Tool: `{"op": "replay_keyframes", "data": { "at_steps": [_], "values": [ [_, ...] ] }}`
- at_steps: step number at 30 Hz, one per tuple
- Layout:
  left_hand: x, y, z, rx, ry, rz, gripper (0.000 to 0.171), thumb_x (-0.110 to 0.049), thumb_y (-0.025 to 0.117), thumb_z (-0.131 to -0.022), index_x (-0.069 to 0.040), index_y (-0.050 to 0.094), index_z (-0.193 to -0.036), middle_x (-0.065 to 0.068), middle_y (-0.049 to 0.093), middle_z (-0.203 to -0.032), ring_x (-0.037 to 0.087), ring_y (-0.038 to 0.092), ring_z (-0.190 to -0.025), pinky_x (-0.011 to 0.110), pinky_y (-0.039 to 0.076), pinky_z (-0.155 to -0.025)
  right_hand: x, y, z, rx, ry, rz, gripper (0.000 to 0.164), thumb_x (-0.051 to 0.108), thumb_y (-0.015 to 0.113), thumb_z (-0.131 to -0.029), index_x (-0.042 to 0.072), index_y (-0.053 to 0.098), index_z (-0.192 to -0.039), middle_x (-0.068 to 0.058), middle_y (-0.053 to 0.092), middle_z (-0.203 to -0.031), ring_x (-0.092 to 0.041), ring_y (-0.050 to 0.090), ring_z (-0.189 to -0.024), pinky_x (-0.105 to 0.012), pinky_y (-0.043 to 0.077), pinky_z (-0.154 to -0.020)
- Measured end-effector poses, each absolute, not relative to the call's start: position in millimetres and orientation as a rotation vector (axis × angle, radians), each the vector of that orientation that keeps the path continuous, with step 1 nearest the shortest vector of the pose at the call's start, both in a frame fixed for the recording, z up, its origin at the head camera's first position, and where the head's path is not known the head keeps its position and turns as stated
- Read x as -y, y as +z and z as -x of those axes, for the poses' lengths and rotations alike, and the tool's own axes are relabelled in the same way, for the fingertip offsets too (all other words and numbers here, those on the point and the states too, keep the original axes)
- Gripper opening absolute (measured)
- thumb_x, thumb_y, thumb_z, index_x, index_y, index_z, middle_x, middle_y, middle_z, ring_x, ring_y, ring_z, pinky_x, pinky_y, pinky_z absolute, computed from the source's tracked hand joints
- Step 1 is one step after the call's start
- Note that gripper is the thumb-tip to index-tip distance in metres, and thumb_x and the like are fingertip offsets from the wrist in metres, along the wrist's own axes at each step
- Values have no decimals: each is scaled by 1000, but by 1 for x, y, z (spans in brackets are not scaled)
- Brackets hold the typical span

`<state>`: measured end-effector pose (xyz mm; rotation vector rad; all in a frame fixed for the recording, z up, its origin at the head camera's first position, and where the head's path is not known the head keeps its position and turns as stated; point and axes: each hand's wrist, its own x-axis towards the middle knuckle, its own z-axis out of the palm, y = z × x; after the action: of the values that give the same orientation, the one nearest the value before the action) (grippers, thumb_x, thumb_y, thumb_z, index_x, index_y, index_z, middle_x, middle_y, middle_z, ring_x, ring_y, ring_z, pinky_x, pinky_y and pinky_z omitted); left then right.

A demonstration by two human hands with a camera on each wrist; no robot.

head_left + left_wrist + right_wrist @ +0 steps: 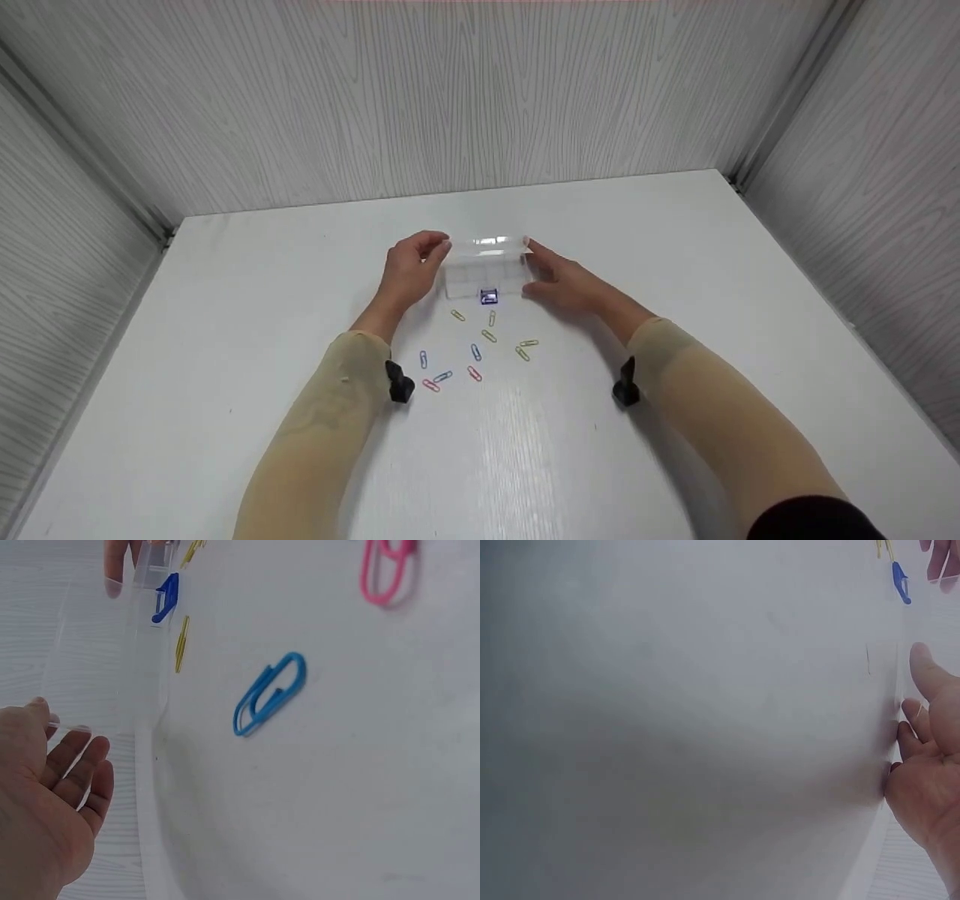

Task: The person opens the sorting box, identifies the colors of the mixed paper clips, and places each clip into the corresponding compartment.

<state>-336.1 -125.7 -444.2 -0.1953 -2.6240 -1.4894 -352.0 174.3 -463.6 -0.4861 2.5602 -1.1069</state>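
Note:
A clear plastic compartment box [469, 279] lies on the white table with its lid [487, 246] raised at the back. A blue latch [489, 296] marks the middle of its front edge. My left hand [409, 271] pinches the lid's left edge between thumb and fingers, as the left wrist view also shows. At the box's right side, my right hand [566, 286] holds it, thumb by the front corner and a finger up near the lid. In front lie several loose paper clips: yellow-green [489, 336], blue [476, 352] and pink [475, 373].
The white table [675, 300] reaches back to a pale wood-grain panel [465, 97], with similar panels on both sides. Black wrist mounts [401, 384] sit on the inner side of each sleeved forearm.

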Motion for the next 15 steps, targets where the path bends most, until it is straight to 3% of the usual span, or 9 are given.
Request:
{"op": "replay_keyframes", "data": {
  "at_steps": [10, 15],
  "values": [
    [127, -442, 338, 2590, -1520, 208, 31, -29, 60, -111, -11, 71, -134, 3, 73, -124, 17, 65, -113, 34, 52, -101, -174, -461, 352, -2580, -1053, 480, 87, 49, 64, -105, 36, 9, -172, 1, 30, -173, -21, 18, -162, -47, 14, -130],
    [128, -443, 341, 2555, -1545, 208, 29, -25, 60, -111, -8, 71, -132, 12, 74, -124, 19, 69, -111, 36, 54, -98, -174, -463, 352, -2565, -1077, 483, 87, 48, 64, -105, 33, 11, -172, 2, 32, -173, -20, 19, -162, -47, 14, -130]
  ]
}}
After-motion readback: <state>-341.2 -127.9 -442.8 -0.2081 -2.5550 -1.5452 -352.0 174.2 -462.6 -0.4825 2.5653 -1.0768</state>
